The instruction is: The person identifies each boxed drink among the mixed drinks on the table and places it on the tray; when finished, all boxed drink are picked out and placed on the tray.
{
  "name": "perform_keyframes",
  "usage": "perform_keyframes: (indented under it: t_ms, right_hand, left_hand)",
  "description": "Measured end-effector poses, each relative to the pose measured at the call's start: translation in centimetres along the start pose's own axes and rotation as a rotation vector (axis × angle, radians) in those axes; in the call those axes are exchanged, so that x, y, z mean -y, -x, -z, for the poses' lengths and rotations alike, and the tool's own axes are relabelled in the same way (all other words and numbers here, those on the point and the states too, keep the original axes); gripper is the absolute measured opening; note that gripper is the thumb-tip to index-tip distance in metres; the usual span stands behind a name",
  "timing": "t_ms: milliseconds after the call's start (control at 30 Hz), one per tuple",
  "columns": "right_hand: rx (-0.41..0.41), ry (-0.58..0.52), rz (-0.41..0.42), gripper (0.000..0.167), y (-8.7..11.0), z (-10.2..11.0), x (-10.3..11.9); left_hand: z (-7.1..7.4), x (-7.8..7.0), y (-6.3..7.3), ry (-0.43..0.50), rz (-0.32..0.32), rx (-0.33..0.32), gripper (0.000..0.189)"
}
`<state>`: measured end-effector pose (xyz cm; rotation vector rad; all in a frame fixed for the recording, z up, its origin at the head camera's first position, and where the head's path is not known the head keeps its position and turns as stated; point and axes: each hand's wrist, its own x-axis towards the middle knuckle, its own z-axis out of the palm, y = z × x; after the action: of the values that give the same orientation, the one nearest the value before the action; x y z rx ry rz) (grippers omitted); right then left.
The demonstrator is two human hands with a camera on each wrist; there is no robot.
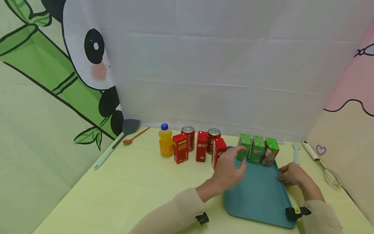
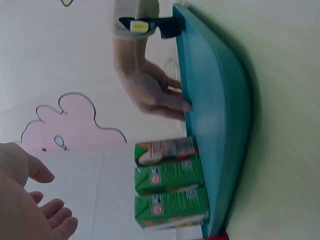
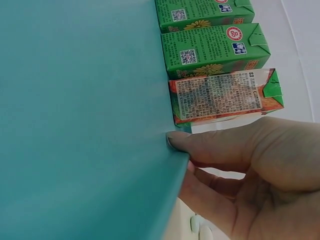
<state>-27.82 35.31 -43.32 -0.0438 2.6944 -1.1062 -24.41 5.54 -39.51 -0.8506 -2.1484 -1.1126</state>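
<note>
A teal tray (image 1: 258, 198) lies on the table in the head view. Along its far end stand three drink cartons: two green ones (image 1: 244, 144) (image 3: 215, 50) and a green-topped one with a brownish lower part (image 1: 270, 152). My right hand (image 1: 295, 175) pinches the tray's right rim, thumb over the inside and fingers below the edge, as the right wrist view shows. My left hand (image 1: 228, 170) is over the tray's left side, thumb and fingers spread apart with nothing between them. It partly covers a red carton (image 1: 220, 148) beside the tray.
Left of the tray stand two more red cartons (image 1: 181, 148), two red cans (image 1: 188, 131) and an orange juice bottle (image 1: 166, 141). A grey spatula (image 1: 130, 126) and a red spoon (image 1: 128, 141) lie far left. A whisk (image 1: 330, 175) and a pale blue utensil (image 1: 296, 152) lie right.
</note>
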Motion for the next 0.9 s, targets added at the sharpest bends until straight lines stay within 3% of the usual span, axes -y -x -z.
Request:
perform_keyframes:
  t_ms: [100,233,400,700,900]
  right_hand:
    - [-0.005,-0.001,-0.006,0.051,0.1,0.0,-0.4]
    - [-0.003,-0.007,-0.013,0.051,0.2,-0.1,-0.8]
    - [-0.011,0.003,-0.007,0.051,0.2,-0.1,-0.7]
    - [-0.015,0.009,-0.008,0.049,-0.3,-0.3,-0.4]
    - [-0.026,0.009,-0.003,0.049,-0.4,0.0,-0.3]
  left_hand:
    - [0.9,1.2,-0.2,-0.025,-0.021,-0.038,0.035]
    - [2.0,3.0,-0.4,0.025,0.001,-0.044,0.039]
    - [2.8,5.0,-0.4,0.075,0.07,0.014,0.051]
    - [3.0,7.1,0.1,0.147,0.221,0.132,0.072]
    - [2.6,7.9,0.0,0.188,0.301,0.142,0.08]
